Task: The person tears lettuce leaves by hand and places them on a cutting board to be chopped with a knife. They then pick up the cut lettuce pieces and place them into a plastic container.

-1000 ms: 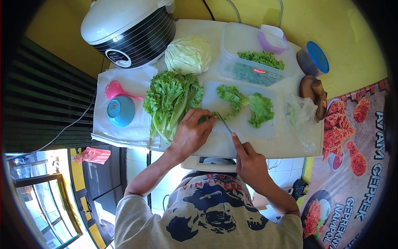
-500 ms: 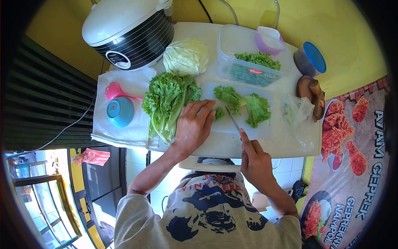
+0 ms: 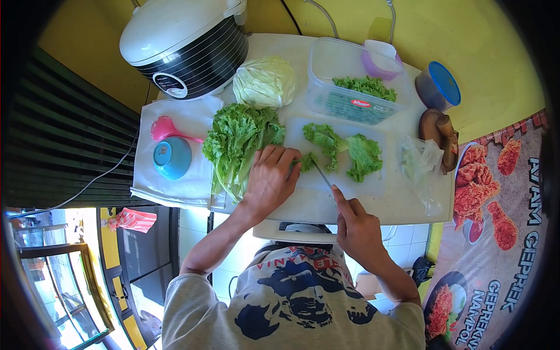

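Note:
My right hand [image 3: 359, 230] grips a knife [image 3: 322, 175], index finger stretched along its back. The blade points up and left, its tip at a small piece of green lettuce [image 3: 307, 160] on the white cutting board [image 3: 350, 188]. My left hand [image 3: 270, 179] is closed over the board's left edge, its bent fingers holding down the lettuce that pokes out at the fingertips; what lies beneath the palm is hidden. Beyond the blade lie two torn lettuce leaves [image 3: 364, 157]. A leafy bunch of lettuce [image 3: 236, 137] rests against the left hand's far side.
Behind stand a cabbage [image 3: 265, 81], a rice cooker [image 3: 186, 52] and a clear plastic box [image 3: 318, 105] with cut lettuce. At left are a blue bowl [image 3: 172, 157] and pink ladle [image 3: 163, 127]. A plastic bag [image 3: 419, 157] and blue-lidded tub [image 3: 437, 86] are at right.
The knife has shifted left with my right hand, its tip now at the small lettuce piece by my left fingertips. My left hand stays nearly in place.

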Demonstrator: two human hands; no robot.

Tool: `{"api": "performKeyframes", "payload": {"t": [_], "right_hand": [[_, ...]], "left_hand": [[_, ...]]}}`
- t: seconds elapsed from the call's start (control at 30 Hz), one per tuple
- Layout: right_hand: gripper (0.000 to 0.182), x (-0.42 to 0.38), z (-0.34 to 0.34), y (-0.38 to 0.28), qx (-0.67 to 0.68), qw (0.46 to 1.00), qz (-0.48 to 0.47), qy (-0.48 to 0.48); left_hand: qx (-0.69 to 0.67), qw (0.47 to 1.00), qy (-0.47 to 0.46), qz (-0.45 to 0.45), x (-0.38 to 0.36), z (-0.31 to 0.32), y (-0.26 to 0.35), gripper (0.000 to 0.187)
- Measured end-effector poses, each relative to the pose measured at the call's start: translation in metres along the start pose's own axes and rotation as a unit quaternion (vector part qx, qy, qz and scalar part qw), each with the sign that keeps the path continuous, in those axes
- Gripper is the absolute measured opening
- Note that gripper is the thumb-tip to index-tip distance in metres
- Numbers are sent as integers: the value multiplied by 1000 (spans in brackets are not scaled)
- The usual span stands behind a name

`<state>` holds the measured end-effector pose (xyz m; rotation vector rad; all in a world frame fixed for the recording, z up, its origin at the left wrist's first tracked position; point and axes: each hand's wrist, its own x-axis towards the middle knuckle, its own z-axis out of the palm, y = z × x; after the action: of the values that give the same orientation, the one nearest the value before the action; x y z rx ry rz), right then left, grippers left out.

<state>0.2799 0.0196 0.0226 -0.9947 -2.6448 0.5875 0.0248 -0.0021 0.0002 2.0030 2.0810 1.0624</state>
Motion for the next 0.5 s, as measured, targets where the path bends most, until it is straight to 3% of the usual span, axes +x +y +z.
{"api": "performKeyframes", "payload": {"t": [0.5], "right_hand": [[72,3,-1,1,25,999,-10,34]], "left_hand": [[19,999,-13,36,2,3,1,25]]}}
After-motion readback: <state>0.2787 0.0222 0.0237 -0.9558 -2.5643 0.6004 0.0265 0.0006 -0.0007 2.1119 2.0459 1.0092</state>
